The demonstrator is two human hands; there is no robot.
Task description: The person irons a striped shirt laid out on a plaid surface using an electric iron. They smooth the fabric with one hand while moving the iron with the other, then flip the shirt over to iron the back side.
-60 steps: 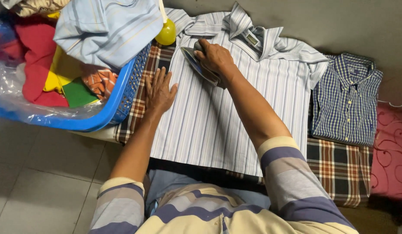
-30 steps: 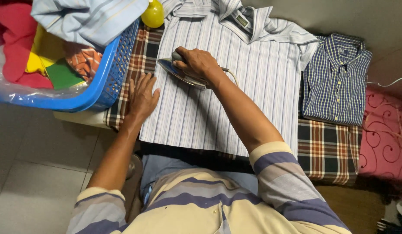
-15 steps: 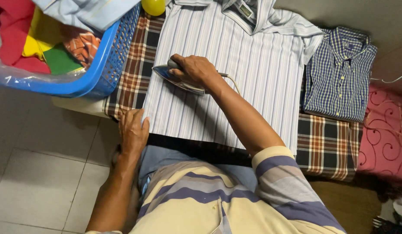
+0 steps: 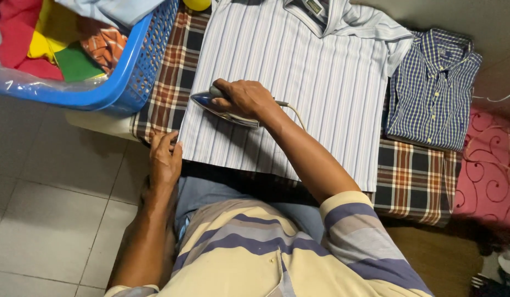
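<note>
Two hands are at work on one garment: the right hand [image 4: 245,99] is closed around the handle of a silver-soled electric iron [image 4: 219,107], whose pointed nose aims toward the person's left and whose thin cord trails off behind the wrist, while the left hand [image 4: 166,158] rests with fingers loosely curled over the near left hem of a white cotton shirt with fine blue and grey stripes [image 4: 321,71], pinching or pressing the edge, though whether it truly grips the cloth I cannot tell. The striped shirt lies flat, collar away from the person, on a brown, red and white plaid blanket [image 4: 172,77] that pads the low board. To my eye the step in hand is pressing the lower left part of the shirt's body, the iron's sole lying flat on the fabric near that edge. The next stroke would call for keeping the hem taut under the left fingers, keeping them well apart from the hot sole, and gliding the iron along the stripes so no crease is pressed in. Just beside the blanket on the left sits a blue perforated plastic laundry basket [image 4: 139,66] heaped with red, yellow, green and orange clothes, and on the right lies a folded blue and white checked shirt [image 4: 431,88], next to a pink cushion with a swirl pattern [image 4: 488,170]
</note>
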